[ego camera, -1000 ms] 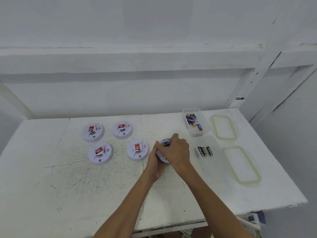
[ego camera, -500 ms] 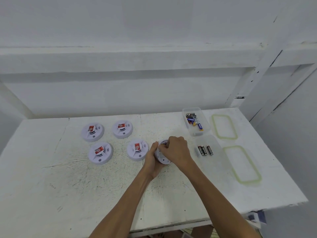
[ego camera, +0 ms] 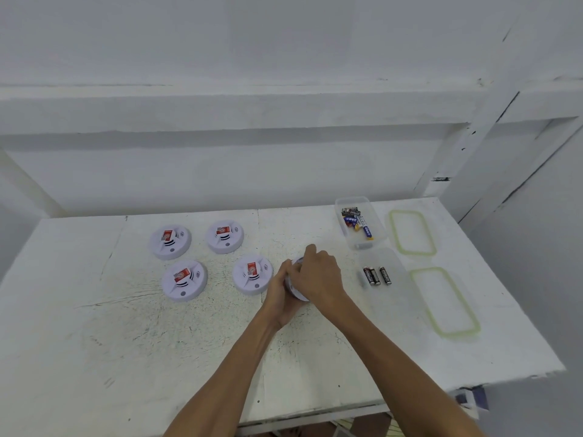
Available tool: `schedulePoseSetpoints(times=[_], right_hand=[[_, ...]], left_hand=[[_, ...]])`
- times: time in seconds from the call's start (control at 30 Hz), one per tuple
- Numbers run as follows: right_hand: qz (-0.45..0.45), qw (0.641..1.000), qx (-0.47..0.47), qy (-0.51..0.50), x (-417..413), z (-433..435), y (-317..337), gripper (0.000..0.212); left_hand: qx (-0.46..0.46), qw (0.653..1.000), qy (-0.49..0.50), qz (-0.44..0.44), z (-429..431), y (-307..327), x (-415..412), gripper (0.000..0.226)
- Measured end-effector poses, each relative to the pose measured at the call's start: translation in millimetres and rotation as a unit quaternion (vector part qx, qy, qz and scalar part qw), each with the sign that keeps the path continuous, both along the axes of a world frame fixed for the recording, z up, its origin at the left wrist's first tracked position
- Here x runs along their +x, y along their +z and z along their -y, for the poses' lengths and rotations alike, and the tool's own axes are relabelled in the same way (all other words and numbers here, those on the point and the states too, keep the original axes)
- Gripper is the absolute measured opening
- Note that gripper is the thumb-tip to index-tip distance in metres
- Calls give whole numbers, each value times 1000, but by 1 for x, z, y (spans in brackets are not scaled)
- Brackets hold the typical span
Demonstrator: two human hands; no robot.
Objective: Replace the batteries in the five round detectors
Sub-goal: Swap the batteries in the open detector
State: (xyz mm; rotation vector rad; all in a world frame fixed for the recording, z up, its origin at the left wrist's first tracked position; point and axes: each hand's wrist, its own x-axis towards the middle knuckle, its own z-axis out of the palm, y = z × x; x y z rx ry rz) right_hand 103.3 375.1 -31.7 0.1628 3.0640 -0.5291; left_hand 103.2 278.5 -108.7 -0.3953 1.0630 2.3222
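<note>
- At the middle of the white table (ego camera: 126, 342), both forearms reach in from the near edge and the two hands meet on one round detector (ego camera: 299, 296), lifted a little off the surface and tilted on its edge.
- The left hand (ego camera: 279, 294) cups the detector from the left, with its fingers curled under and around the rim.
- The right hand (ego camera: 320, 279) lies over the top with its knuckles up and its fingers bent down onto the detector's upper face. One fingertip sticks up above the rest. What the fingertips press cannot be told, as the hand hides them.
- The four other detectors (ego camera: 184, 280) lie flat to the left in two rows of two, each showing a red label. The nearest one sits just beside the left hand.
- To the right, a far clear tub (ego camera: 375, 241) holds a loose heap of mixed batteries (ego camera: 355, 219), blue, black and yellow.
- A near clear tub (ego camera: 394, 298), just in front of it, holds three black batteries (ego camera: 377, 275) lying side by side.
- Two clear lids with green seals, a far lid (ego camera: 411, 233) and a near lid (ego camera: 444, 302), lie flat on the table, each to the right of a tub.
</note>
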Motion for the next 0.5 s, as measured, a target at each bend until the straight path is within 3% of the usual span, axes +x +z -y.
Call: schedulePoseSetpoints(times=[0.27, 0.37, 0.5], right_hand=[[-92, 992, 31, 76, 6, 4, -28, 42], [-137, 986, 9, 97, 4, -6, -38, 25], [-172, 980, 18, 93, 2, -10, -38, 18]], left_hand=[[82, 994, 64, 46, -1, -3, -8, 55], [95, 992, 61, 52, 4, 0, -11, 51], [104, 992, 47, 55, 4, 4, -8, 48]])
